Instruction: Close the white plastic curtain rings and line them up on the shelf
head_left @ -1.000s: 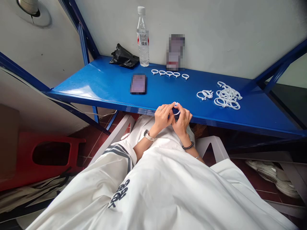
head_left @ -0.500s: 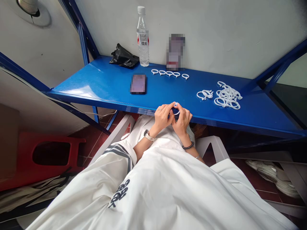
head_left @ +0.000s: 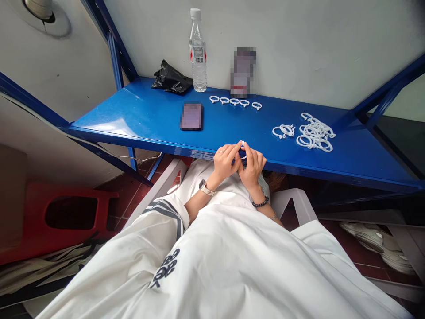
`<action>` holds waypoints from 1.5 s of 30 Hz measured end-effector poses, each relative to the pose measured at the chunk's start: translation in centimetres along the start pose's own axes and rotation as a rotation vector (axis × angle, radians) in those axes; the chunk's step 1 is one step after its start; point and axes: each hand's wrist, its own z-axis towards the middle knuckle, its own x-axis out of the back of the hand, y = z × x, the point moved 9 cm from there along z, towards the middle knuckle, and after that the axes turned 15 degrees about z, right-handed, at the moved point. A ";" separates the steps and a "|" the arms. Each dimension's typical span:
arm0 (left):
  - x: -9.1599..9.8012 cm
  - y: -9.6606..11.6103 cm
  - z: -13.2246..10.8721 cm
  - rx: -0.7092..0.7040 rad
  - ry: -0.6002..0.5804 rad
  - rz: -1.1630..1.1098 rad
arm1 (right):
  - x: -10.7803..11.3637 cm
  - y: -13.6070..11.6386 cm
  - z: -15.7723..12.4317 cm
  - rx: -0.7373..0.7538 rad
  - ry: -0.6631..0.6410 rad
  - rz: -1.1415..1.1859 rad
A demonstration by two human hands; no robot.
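Observation:
At the front edge of the blue shelf, my left hand (head_left: 226, 160) and my right hand (head_left: 252, 165) meet around a white plastic ring (head_left: 245, 157). Both hands are closed on it, fingertips pinching its small top part from either side. Fingers cover much of the ring, so whether its ends are joined cannot be made out. To the right lie a small group of similar rings (head_left: 283, 131) and a larger tangled pile of rings (head_left: 315, 133). Several more rings (head_left: 234, 102) stand in a row farther back, each with a small tab towards me.
The blue shelf (head_left: 149, 119) holds a dark phone-like device (head_left: 191, 117), a black plastic bag (head_left: 171, 79) and a water bottle (head_left: 198, 66). A blurred upright device (head_left: 244, 71) leans against the wall. A red stool (head_left: 106, 208) stands at lower left; shoes (head_left: 378, 243) lie at lower right.
My fingertips have drawn slightly closer together at the top of the ring, and the ring has shifted a little to the left. Everything else stays where it was.

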 end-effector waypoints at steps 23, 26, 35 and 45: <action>0.7 0.1 0.0 -0.028 0.084 -0.082 | 0.2 -0.3 0.0 0.045 0.021 -0.014; 0.1 -0.1 0.0 -0.006 0.026 -0.064 | 0.3 -0.3 0.0 0.043 0.025 -0.020; 1.3 0.6 0.5 -0.048 0.101 -0.036 | 0.8 -1.1 0.3 0.080 0.062 -0.042; 2.0 1.0 0.8 -0.064 0.137 -0.018 | 0.2 -0.3 0.0 0.017 0.013 -0.016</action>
